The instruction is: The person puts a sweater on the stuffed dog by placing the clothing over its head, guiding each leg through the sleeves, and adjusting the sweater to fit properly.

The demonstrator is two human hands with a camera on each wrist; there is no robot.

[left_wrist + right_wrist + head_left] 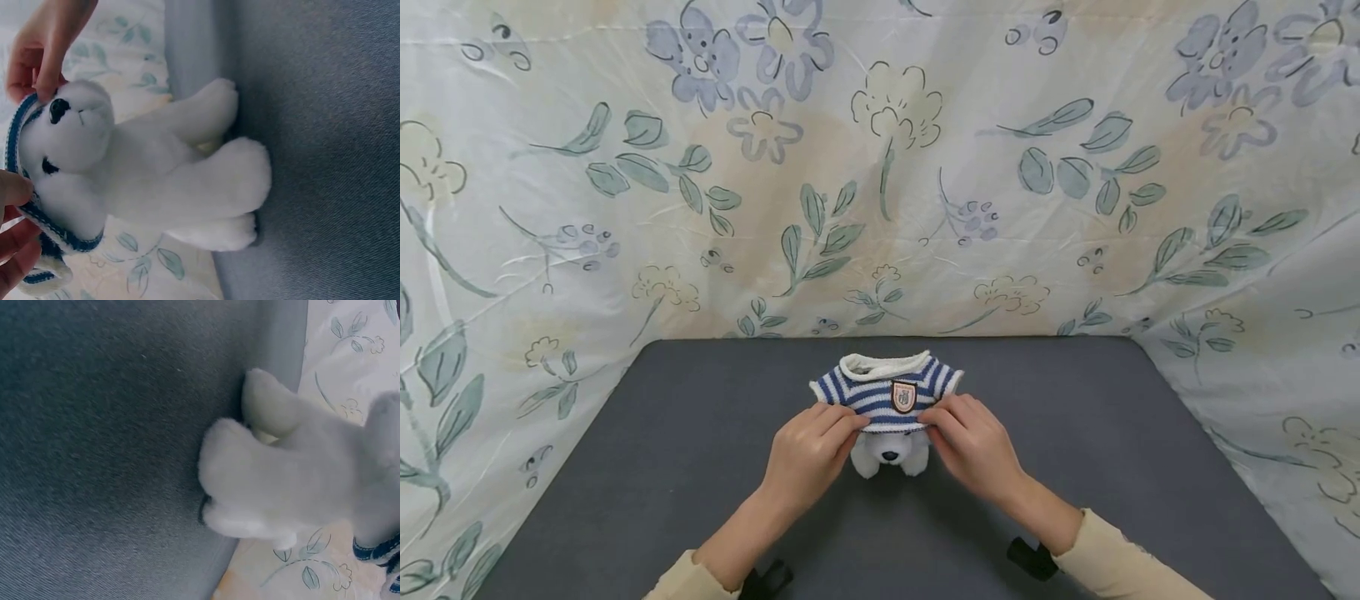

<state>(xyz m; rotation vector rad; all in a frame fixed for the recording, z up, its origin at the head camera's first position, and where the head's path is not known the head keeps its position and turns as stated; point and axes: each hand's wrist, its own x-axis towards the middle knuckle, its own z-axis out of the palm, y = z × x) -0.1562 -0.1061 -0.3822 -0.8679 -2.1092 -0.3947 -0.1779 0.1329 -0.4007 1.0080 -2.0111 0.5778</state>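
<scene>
A white plush dog [891, 460] is upright on the grey table, its dark nose and floppy ears facing me. Over the top of its head sits a small knitted sweater [880, 402], blue and white striped, with a white collar and a shield badge. My left hand [808, 450] pinches the hem at the left side, and my right hand [976, 446] pinches it at the right. In the left wrist view the hem crosses the forehead of the plush dog [169, 169], above its eyes. The right wrist view shows the dog's body [275, 475] bare, with the sweater's edge [375, 551] at the border.
The grey table [700, 467] spreads out around the dog. Behind it and along both sides hangs a pale cloth [925, 250] printed with flowers and leaves. Dark straps [1033, 558] are on both wrists, by the cream sleeves.
</scene>
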